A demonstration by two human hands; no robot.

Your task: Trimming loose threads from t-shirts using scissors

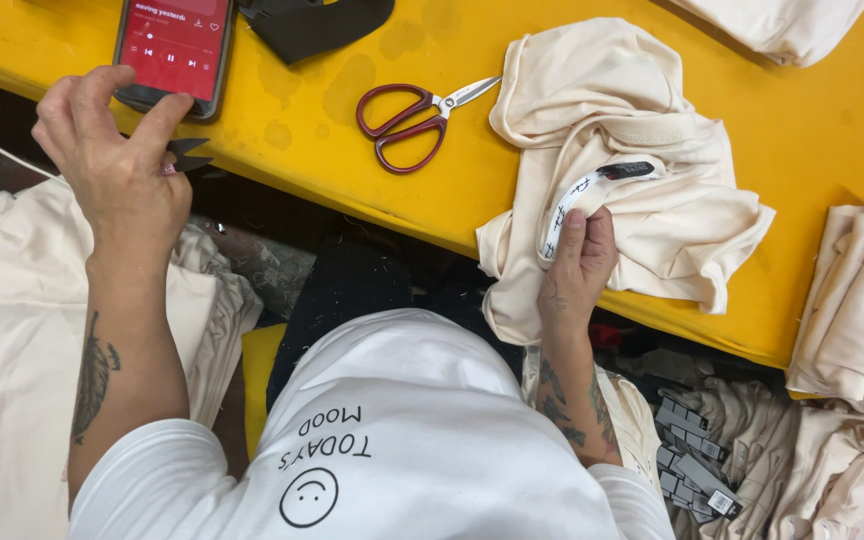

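Right hand (577,262) pinches the cream garment (632,170) at its neck label, steadying it on the yellow table (812,150); left hand (117,165), at 10 o'clock, grips small black snips (187,155) beside the phone (174,48).

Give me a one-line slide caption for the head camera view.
Right hand grips a cream garment on the yellow table; left hand holds small snips near a phone.

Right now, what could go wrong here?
1. The left hand holds small thread snips while reaching at the phone; the points could scratch its screen.
2. The right hand pins the cream garment at the table edge; it might slide off.
3. The red scissors lie open beside the fabric and could snag it.
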